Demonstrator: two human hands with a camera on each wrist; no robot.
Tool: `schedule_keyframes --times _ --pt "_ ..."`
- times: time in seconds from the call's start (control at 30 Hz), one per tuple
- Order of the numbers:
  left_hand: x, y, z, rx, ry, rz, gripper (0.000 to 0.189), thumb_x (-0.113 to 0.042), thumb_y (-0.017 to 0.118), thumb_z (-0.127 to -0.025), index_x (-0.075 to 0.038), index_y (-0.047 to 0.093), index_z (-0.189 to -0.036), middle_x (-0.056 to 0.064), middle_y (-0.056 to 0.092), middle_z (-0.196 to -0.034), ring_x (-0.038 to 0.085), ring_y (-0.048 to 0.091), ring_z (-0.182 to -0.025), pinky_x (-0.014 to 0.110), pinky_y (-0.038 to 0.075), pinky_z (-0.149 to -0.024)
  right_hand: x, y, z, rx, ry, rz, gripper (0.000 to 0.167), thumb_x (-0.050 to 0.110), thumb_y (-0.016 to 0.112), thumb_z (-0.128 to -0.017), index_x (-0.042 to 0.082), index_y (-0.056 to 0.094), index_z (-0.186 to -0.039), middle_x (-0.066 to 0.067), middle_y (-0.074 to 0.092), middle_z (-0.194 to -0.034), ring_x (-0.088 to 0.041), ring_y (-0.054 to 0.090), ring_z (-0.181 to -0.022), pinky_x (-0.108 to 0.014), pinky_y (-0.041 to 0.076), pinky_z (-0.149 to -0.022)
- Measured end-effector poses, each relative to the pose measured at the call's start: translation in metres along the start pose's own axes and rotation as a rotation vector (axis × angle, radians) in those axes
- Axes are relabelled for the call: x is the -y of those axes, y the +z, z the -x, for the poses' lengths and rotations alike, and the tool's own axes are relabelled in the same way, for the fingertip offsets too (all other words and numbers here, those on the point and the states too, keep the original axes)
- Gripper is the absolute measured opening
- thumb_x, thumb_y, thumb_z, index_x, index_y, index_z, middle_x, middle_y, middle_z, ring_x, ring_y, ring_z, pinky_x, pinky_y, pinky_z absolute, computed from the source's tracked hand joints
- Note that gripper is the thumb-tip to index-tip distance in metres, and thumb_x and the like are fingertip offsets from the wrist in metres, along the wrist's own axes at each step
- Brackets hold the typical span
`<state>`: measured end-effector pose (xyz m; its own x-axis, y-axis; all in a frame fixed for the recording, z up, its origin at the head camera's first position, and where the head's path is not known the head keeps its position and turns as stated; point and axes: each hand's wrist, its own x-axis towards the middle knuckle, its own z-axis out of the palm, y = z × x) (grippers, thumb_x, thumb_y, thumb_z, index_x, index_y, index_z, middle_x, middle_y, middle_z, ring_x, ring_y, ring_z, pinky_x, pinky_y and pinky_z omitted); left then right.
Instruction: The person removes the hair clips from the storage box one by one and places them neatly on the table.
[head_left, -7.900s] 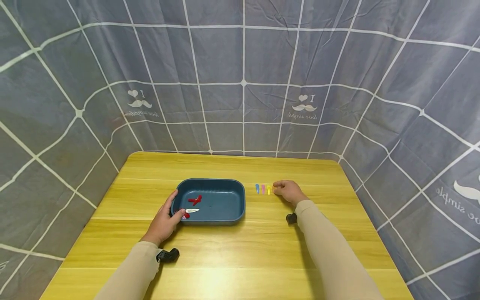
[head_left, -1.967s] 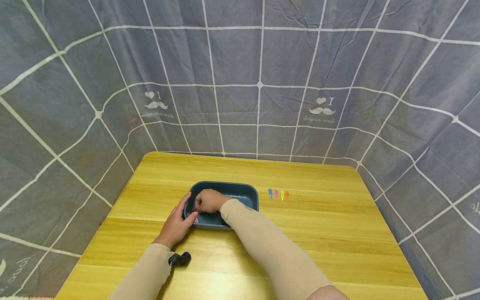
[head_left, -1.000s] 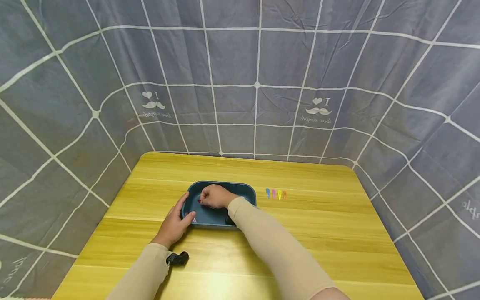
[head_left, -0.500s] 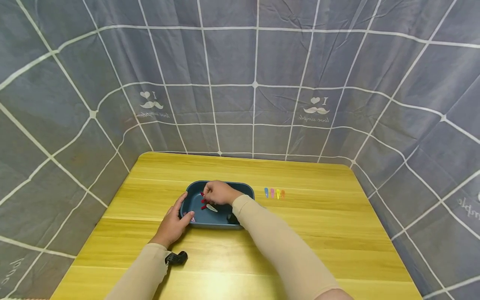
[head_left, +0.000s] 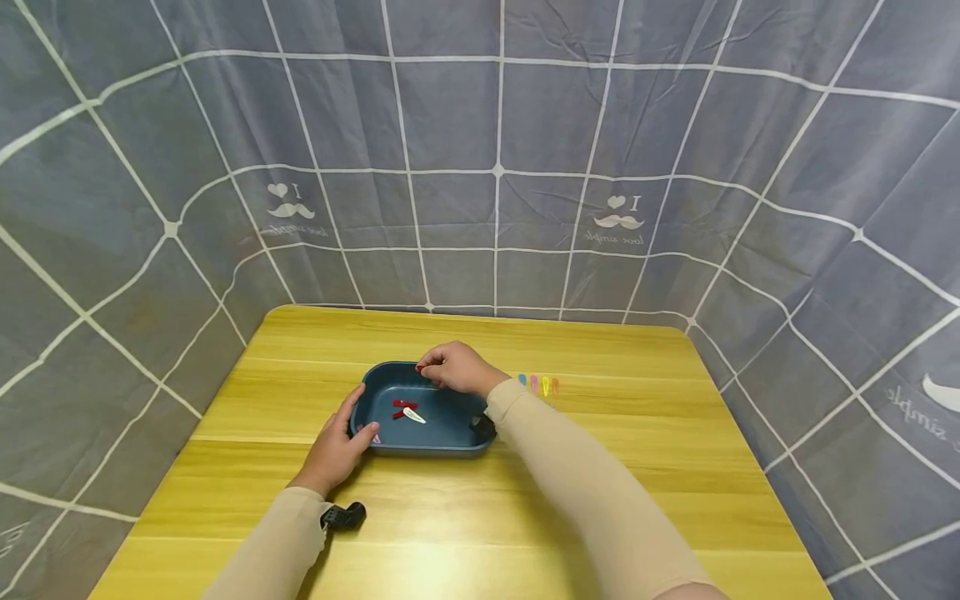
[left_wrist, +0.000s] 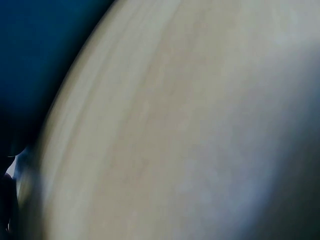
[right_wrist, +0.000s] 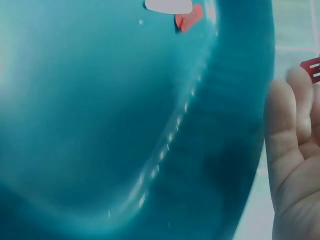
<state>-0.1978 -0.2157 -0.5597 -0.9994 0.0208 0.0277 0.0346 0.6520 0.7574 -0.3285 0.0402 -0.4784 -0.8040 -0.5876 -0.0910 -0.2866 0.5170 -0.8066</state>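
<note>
My right hand [head_left: 461, 368] is over the far rim of a dark blue plastic basin [head_left: 427, 451], pinching a small red hair clip [head_left: 422, 367] between thumb and fingers. In the right wrist view, a slotted end of that red clip [right_wrist: 312, 69] shows beyond the fingertips. My left hand [head_left: 333, 450] grips the basin's left side, its thumb over the near rim. Inside the basin lie red clips [head_left: 405, 403] and a white snap clip [head_left: 413, 415]. A pinkish clip [head_left: 377, 437] is partly hidden by the left thumb. The left wrist view is blurred.
Right of the basin, a row of snap clips stands on the wooden table [head_left: 600, 467]: blue [head_left: 522, 380], pink [head_left: 534, 383], yellow [head_left: 545, 386] and orange [head_left: 555, 385]. A grey gridded curtain [head_left: 450, 208] surrounds the table's back and sides.
My right hand went from placing by the orange clip into the basin, picked among the red clips, and has lifted one up to the far rim. The left hand stays on the basin.
</note>
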Motion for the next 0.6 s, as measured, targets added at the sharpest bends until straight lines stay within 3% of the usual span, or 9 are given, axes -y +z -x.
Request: schedule_keyframes --times 0.17,0.37,0.47,0.6 --pt "0.000 -0.001 0.001 0.007 0.003 -0.002 0.076 -0.043 0.059 -0.107 -0.028 0.019 -0.170 0.028 0.036 -0.166 0.054 0.039 -0.149 0.077 0.036 -0.114 -0.004 -0.016 0.011 -0.023 -0.005 -0.038 0.028 0.019 0.066 -0.105 0.002 0.077 -0.124 -0.019 0.076 -0.113 -0.015 0.061 -0.074 -0.026 0.054 -0.069" --pt "0.000 -0.002 0.000 0.013 0.001 0.002 0.076 -0.043 0.058 -0.107 -0.028 0.018 -0.170 0.027 0.034 -0.168 0.055 0.037 -0.150 0.077 0.034 -0.115 -0.009 -0.030 0.021 -0.051 0.005 -0.042 0.028 0.020 0.064 -0.106 0.005 0.077 -0.125 -0.014 0.077 -0.110 -0.015 0.067 -0.086 -0.028 0.059 -0.080" --pt "0.000 -0.002 0.000 0.013 0.006 0.002 0.076 -0.043 0.057 -0.108 -0.028 0.018 -0.171 0.027 0.033 -0.168 0.055 0.037 -0.150 0.077 0.034 -0.115 -0.012 -0.038 0.027 -0.074 0.021 -0.041 0.027 0.017 0.063 -0.105 0.009 0.077 -0.127 -0.014 0.078 -0.118 -0.026 0.073 -0.097 -0.030 0.061 -0.085" --pt "0.000 -0.001 0.000 0.015 0.010 0.003 0.076 -0.043 0.057 -0.108 -0.028 0.018 -0.171 0.027 0.033 -0.168 0.055 0.037 -0.150 0.077 0.035 -0.115 -0.017 -0.049 0.035 -0.105 0.037 -0.026 0.030 0.016 0.060 -0.106 0.011 0.076 -0.131 -0.013 0.076 -0.125 -0.029 0.074 -0.103 -0.032 0.062 -0.088"
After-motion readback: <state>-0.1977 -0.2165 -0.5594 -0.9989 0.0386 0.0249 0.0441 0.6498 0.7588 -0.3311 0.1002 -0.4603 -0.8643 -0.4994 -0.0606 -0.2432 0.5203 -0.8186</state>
